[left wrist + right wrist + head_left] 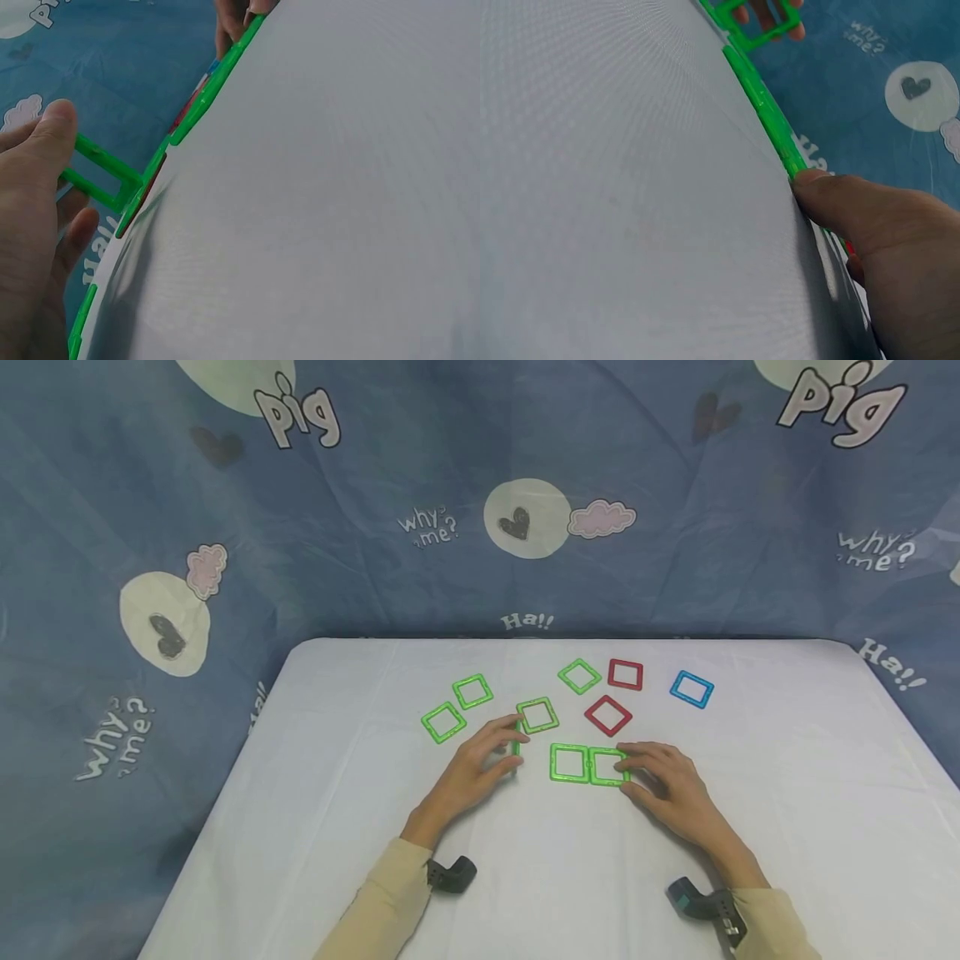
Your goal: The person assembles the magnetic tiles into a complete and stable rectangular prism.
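My left hand [480, 767] pinches a green square magnetic tile [516, 739], an open frame held on edge and seen almost side-on in the head view. In the left wrist view this upright tile [112, 172] meets or nearly meets a green tile lying flat. That flat tile [553, 710] lies just beyond the left fingertips in the head view. To the right, two green tiles [570, 782] lie flat, side by side and touching. My right hand [675, 789] grips the outer edge of the right-hand one [606, 783] with thumb and fingers.
Behind the hands lie two loose green tiles [456, 707] at left, another green tile [592, 683], two red tiles [626, 662] and a blue tile [692, 675]. The white table [540, 877] ends at a blue printed cloth [450, 577].
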### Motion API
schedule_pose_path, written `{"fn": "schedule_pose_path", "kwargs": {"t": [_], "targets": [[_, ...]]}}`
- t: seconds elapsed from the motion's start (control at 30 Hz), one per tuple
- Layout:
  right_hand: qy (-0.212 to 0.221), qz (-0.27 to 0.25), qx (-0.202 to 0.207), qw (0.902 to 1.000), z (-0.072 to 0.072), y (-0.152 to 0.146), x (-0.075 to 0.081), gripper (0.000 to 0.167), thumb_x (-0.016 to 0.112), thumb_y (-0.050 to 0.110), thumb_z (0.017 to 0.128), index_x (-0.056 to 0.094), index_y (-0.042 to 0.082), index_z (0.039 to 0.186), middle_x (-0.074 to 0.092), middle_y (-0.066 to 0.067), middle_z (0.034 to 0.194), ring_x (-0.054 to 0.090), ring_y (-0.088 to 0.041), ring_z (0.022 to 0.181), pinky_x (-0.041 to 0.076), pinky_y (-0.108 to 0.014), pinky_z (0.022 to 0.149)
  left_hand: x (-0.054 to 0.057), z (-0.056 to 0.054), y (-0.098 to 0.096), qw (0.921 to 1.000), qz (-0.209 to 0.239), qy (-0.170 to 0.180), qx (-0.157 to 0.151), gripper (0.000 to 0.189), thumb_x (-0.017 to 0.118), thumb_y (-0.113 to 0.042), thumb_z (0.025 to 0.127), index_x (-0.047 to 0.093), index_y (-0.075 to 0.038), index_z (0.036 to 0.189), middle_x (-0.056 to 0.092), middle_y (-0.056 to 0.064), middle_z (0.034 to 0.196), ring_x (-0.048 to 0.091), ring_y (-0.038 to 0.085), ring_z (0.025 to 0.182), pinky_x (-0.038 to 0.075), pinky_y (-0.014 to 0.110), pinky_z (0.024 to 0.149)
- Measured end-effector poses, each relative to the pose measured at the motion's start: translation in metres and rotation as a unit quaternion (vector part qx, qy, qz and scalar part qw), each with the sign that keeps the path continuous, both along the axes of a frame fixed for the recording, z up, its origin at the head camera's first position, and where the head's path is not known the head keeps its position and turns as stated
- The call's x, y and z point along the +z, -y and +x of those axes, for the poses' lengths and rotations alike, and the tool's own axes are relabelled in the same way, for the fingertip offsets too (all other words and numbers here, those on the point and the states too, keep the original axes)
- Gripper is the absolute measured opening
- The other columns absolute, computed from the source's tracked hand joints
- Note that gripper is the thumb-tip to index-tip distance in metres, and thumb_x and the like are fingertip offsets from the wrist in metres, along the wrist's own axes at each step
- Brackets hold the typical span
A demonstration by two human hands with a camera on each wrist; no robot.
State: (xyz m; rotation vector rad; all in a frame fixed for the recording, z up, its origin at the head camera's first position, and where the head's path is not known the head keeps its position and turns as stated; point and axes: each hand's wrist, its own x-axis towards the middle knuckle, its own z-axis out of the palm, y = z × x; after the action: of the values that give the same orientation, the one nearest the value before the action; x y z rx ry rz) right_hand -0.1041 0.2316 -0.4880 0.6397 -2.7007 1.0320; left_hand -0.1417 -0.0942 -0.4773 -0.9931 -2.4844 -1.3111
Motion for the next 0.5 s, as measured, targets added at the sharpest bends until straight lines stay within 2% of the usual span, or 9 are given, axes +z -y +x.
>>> {"fn": "schedule_pose_path", "kwargs": {"t": [0.33,0.5], "targets": [[-0.003,0.004,-0.001,1.0000,-0.0001,0.0008,0.0001,0.031,0.076,0.018,0.079,0.066,0.024,0.108,0.060,0.001,0.127,0.044,-0.024,0.124,0.028,-0.055,0.102,0.0011,0.0029,-0.0061,0.9999,0.004,0.011,-0.003,0.031,0.059,-0.028,0.092,0.057,-0.020,0.123,0.045,0.008,0.144,0.052,0.021,0.124,0.048,0.026,0.096],[-0.002,0.004,-0.002,1.0000,-0.0005,0.0006,0.0005,0.031,0.076,0.018,0.079,0.067,0.023,0.108,0.060,0.001,0.127,0.043,-0.023,0.124,0.028,-0.054,0.102,0.0004,0.0035,-0.0096,0.9999,0.004,0.011,-0.003,0.031,0.059,-0.029,0.093,0.057,-0.021,0.123,0.044,0.006,0.145,0.055,0.017,0.121,0.048,0.026,0.096]]}}
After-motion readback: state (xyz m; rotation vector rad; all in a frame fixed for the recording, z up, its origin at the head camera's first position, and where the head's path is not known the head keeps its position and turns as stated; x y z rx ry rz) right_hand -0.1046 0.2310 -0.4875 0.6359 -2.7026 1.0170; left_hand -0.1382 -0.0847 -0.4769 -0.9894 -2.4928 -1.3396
